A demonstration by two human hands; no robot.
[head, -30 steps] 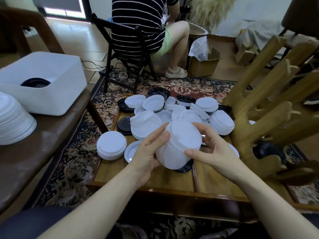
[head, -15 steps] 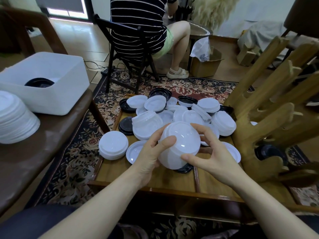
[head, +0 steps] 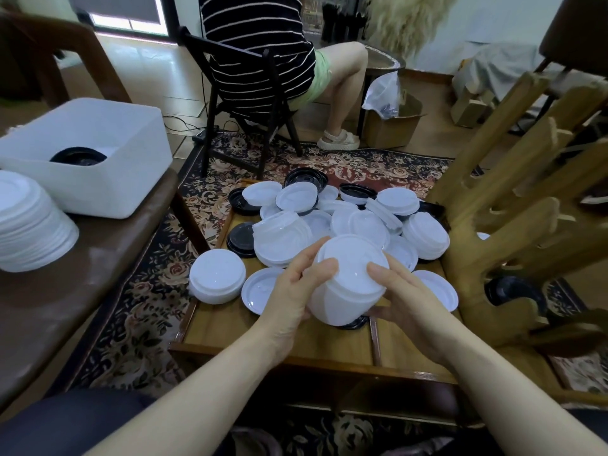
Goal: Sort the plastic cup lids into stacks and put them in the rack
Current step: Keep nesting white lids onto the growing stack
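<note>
We hold a stack of white lids (head: 345, 284) between both hands over the near part of the low wooden table (head: 283, 340). The left hand (head: 292, 291) wraps the stack's left side, thumb tip (head: 324, 266) laid across the top lid, the other fingers curled under and out of sight. The right hand (head: 404, 297) clamps the right side, one fingertip (head: 376, 269) on the rim of the top lid, the thumb running beneath the base.

Change over the last second: the stack lay tilted, its top facing away from us, our fingers more spread along its flanks. Now it stands closer to upright, both grips tightened, fingertips pressing down from above. We read this as squaring and seating the lids so they nest flush.

Meaning for the task: this stack looks near ready to move. The wooden rack (head: 513, 205) stands just beyond our right fingers, its slanted arms apart; a black lid stack (head: 513, 291) already sits low in it.

Beyond our fingertips the loose pile of white lids (head: 345, 222) remains, black lids (head: 241, 238) mixed at its edges. To the left of our left fingers, a short finished white stack (head: 217, 279) and a single upturned lid (head: 260, 289) just beside the hand. Much sorting is left, we judge.

Farther left, on a bench, a white bin (head: 98, 179) and a tall white stack (head: 29, 235).
</note>
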